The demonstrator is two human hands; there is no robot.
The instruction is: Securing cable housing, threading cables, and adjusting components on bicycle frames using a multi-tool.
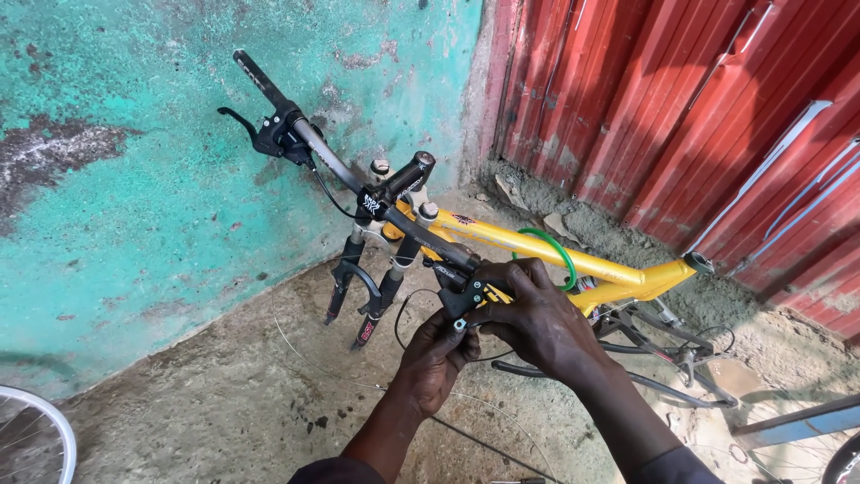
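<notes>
Far left, a silver spoked wheel rim (31,439) pokes in by the peeling turquoise wall (134,179). The wheel-less yellow bike frame w/ black suspension fork (537,246) stands on the concrete floor, its black handlebar (336,161) tilted up-left, prob. so the near end is within easy reach. Left hand (434,358) has fingers pinched shut from below on the small black brake-lever clamp (464,300) at the bar's near end; right hand (537,318) wraps closed over its top, steadying it. Thin cable (403,314) loops beneath. Red corrugated sheet (699,116) behind.
</notes>
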